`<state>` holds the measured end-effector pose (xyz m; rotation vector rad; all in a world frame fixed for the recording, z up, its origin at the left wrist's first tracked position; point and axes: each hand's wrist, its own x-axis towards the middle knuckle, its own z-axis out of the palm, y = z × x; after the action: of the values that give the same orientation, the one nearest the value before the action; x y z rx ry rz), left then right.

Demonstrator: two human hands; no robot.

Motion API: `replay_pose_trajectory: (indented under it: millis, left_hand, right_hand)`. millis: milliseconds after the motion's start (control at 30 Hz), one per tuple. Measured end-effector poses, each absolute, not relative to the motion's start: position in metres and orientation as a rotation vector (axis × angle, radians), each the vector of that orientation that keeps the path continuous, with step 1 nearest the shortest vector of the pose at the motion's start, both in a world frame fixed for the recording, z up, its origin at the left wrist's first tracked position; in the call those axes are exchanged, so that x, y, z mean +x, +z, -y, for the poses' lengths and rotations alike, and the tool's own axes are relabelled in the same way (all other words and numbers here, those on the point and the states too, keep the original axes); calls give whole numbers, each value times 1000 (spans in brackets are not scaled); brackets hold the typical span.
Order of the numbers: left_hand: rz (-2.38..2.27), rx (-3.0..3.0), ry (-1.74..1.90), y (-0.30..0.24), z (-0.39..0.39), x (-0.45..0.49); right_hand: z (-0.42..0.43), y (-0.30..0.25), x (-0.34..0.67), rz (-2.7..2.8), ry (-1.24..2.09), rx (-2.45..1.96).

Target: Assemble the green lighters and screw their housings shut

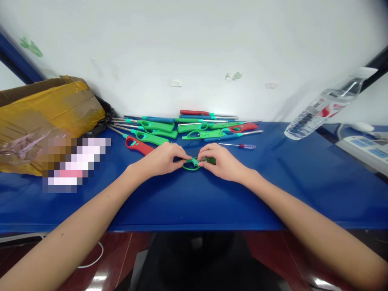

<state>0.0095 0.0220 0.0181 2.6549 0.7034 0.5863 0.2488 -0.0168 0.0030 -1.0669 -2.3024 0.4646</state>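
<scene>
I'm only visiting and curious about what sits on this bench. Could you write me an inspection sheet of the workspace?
Surface: blue tabletop, set against a wall.
Job's things: small green plastic piece with a loop, held between both hands low over the tabletop.
Clutter: pile of green, red and blue long-nosed plastic lighters behind the hands; small purple-handled screwdriver beside the pile; brown cardboard box with yellow tape at left; clear plastic water bottle at right.
Grippers: left hand and right hand both pinch the green piece.
Cables: thin white cable below the table's front edge, at left.
Surroundings: plain white wall; white power strip at far right.
</scene>
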Motion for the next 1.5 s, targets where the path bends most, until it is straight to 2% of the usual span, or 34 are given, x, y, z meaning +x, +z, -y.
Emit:
replay_pose_trajectory:
  millis: [667,1167,1500]
  left_hand:
    - [-733,2872,523,20,-15,12]
    - [-769,2909,576,16,-12,14]
    - [-736,3029,468,15,-11,15]
  right_hand:
    - [11,12,276,2183,505,-1072]
    - [13,5,272,2294,493,-1007]
    - [13,4,270,2356,439,-969]
